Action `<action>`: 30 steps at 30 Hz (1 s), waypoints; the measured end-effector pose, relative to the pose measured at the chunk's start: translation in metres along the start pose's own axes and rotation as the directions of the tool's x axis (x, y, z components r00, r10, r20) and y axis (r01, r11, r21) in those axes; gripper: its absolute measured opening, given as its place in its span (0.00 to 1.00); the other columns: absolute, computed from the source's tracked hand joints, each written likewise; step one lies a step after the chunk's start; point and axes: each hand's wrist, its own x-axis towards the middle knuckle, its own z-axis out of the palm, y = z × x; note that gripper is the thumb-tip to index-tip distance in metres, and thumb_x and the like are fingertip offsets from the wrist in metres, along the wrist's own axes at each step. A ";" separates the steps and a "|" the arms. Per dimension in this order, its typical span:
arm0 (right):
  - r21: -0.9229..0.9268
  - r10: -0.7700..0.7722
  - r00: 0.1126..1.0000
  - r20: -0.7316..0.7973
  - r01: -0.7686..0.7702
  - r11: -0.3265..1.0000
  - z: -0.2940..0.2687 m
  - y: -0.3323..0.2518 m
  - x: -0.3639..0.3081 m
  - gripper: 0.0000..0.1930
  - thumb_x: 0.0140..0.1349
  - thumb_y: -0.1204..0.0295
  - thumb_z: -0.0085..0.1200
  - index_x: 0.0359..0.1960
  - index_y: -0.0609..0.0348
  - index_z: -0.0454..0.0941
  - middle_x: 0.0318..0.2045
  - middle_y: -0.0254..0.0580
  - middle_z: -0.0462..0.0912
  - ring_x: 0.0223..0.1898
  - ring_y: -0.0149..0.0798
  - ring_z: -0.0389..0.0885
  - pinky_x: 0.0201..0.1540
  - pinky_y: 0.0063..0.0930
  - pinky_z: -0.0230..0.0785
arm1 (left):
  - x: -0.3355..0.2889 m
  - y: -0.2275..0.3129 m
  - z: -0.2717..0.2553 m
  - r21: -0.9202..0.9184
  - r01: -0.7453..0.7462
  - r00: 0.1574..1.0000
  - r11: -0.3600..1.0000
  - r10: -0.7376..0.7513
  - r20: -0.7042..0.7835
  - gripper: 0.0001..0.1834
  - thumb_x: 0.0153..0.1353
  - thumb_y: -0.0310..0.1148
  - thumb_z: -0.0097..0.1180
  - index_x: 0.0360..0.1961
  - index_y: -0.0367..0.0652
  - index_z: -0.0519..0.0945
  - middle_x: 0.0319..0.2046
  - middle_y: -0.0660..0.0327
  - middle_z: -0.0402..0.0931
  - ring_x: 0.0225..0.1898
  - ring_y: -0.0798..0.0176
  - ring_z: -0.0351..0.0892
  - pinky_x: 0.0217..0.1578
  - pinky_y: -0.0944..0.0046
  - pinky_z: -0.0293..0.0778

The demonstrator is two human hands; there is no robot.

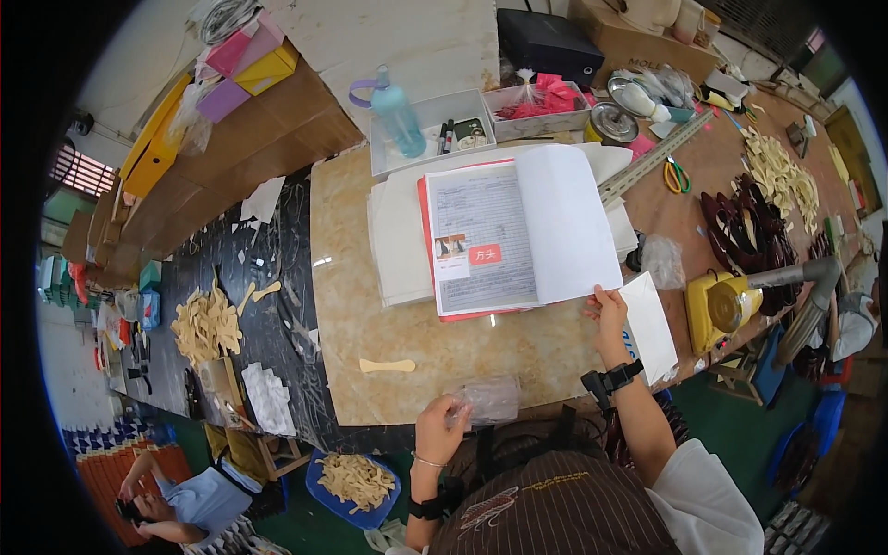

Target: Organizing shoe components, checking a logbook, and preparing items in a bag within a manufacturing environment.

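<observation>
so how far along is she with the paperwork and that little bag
Already done: the booklet lies open on the marble slab. In hand: the right hand pinches the lower corner of a lifted blank page; the left hand holds a clear plastic bag. Left untouched: one beige cut piece on the slab.

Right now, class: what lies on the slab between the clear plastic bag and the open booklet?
Head view: one pale flat cutout piece on the beige slab.
</observation>
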 end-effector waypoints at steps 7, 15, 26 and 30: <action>0.024 0.073 0.997 0.007 -0.073 0.997 0.003 0.005 0.006 0.08 0.61 0.67 0.58 0.27 0.50 0.73 0.29 0.29 0.76 0.34 0.28 0.74 0.35 0.28 0.70 | 0.000 0.006 0.001 0.012 0.017 1.000 1.000 -0.017 -0.012 0.10 0.56 0.33 0.60 0.29 0.36 0.76 0.25 0.49 0.75 0.29 0.45 0.75 0.31 0.56 0.71; 0.110 0.186 0.978 0.096 -0.196 0.974 0.003 0.004 0.006 0.07 0.63 0.65 0.57 0.33 0.51 0.72 0.37 0.33 0.77 0.43 0.36 0.76 0.43 0.34 0.71 | -0.001 0.007 0.000 0.035 0.034 0.999 0.999 -0.033 -0.009 0.09 0.57 0.32 0.59 0.29 0.37 0.77 0.25 0.49 0.75 0.29 0.47 0.75 0.31 0.56 0.70; 0.233 -0.042 0.980 0.196 -0.005 0.973 0.010 -0.010 -0.007 0.04 0.63 0.71 0.55 0.35 0.55 0.73 0.35 0.35 0.79 0.39 0.33 0.79 0.41 0.30 0.75 | 0.001 0.009 -0.001 0.066 0.032 0.999 0.997 -0.033 0.006 0.09 0.57 0.33 0.60 0.30 0.37 0.77 0.25 0.50 0.76 0.29 0.47 0.76 0.32 0.57 0.72; 0.120 -0.230 0.950 0.212 0.208 0.971 0.023 -0.016 -0.014 0.05 0.63 0.74 0.55 0.38 0.59 0.74 0.38 0.37 0.81 0.36 0.29 0.81 0.39 0.25 0.76 | 0.001 0.004 0.001 0.072 0.031 1.000 0.997 -0.031 0.000 0.10 0.57 0.34 0.60 0.30 0.37 0.78 0.25 0.50 0.76 0.29 0.47 0.77 0.31 0.57 0.72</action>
